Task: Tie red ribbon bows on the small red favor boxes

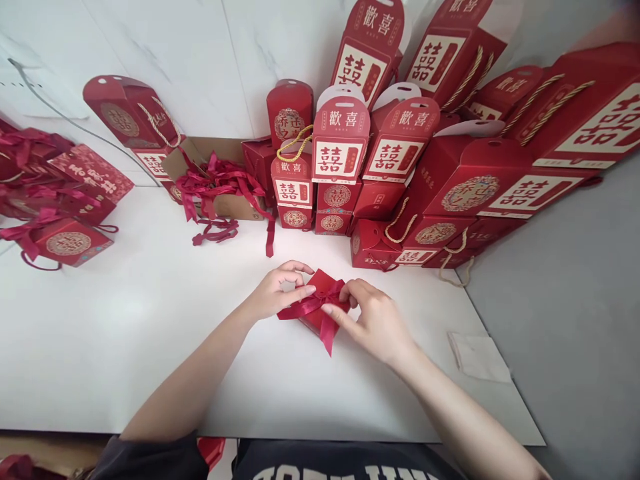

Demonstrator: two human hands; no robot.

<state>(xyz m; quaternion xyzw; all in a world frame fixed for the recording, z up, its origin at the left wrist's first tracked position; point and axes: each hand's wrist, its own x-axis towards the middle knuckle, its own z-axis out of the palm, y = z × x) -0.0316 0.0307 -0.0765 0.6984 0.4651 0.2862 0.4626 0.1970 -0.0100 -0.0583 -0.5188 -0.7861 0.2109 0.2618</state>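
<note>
A small red gift box (pixel 309 323) sits on the white table in front of me, tied with a dark pink ribbon (pixel 328 331) in a bow on its top. One ribbon tail hangs over the near side; another part stretches left. My left hand (pixel 280 288) is at the box's left corner, its fingers curled and the thumb resting on top beside the knot. Around the right part of the bow, my right hand (pixel 373 313) has its fingers bent and its thumb against the ribbon. The exact contact under the right fingertips is partly hidden.
Red boxes (pixel 339 150) with gold rope handles are stacked along the back and right. A cardboard box (pixel 240 208) holds loose ribbons (pixel 220 177). Finished-looking ribboned boxes (pixel 70 241) are piled at left. A white tissue (pixel 481 357) lies near the right table edge.
</note>
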